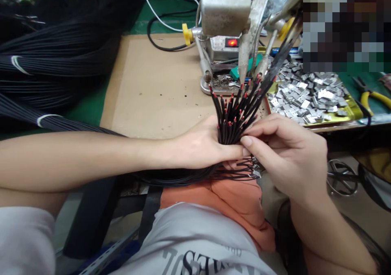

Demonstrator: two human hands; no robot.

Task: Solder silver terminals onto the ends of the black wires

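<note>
My left hand (201, 145) is closed around a bundle of thin black wires with red stripped tips (236, 112), which fan upward from the fist toward a grey bench machine (226, 10). My right hand (284, 153) is beside it, with thumb and fingers pinched on the same wires at the base of the fan. More black wires with small metal ends (244, 170) trail out below both hands over my lap.
A yellow tray (351, 111) of several small grey metal parts sits right of the machine. Yellow-handled pliers (371, 98) lie at far right. Large black cable bundles (55, 59) fill the left. A brown cardboard mat (152, 88) covers the bench. Scissors (342, 177) lie low right.
</note>
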